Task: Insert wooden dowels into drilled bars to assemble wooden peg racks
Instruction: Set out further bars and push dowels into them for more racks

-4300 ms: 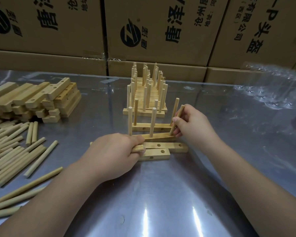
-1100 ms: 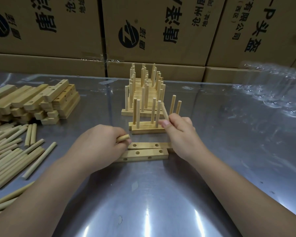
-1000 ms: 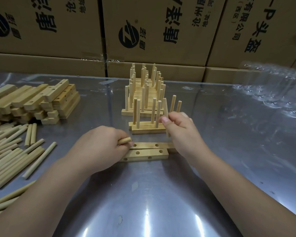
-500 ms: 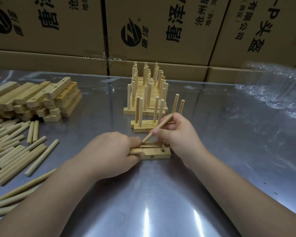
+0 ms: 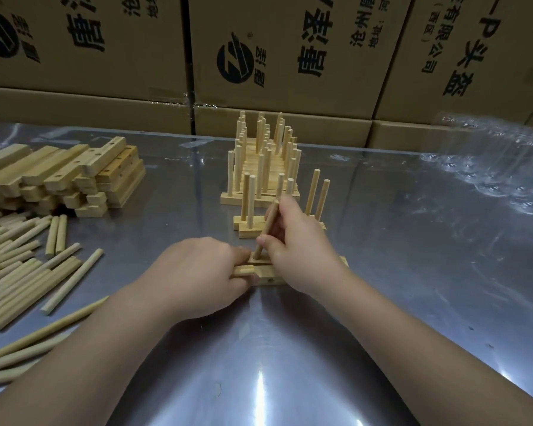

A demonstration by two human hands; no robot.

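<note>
Two drilled wooden bars (image 5: 270, 279) lie side by side on the metal table in front of me. My right hand (image 5: 299, 250) pinches a dowel (image 5: 266, 230) that stands nearly upright, its lower end at a hole in the far bar's left end. My left hand (image 5: 203, 272) holds spare dowels (image 5: 242, 271) in its curled fingers and steadies the bars' left end. Just behind stand two finished racks (image 5: 248, 224) with upright pegs.
A row of finished peg racks (image 5: 262, 167) runs back toward cardboard boxes (image 5: 277, 56). Stacked drilled bars (image 5: 74, 176) sit at far left, loose dowels (image 5: 22, 259) in front of them. Clear plastic wrap (image 5: 493, 161) lies at right.
My right hand swung its dowel from a low slant to nearly upright and brought its tip down onto the far bar's left end. My left hand stayed at the bars.
</note>
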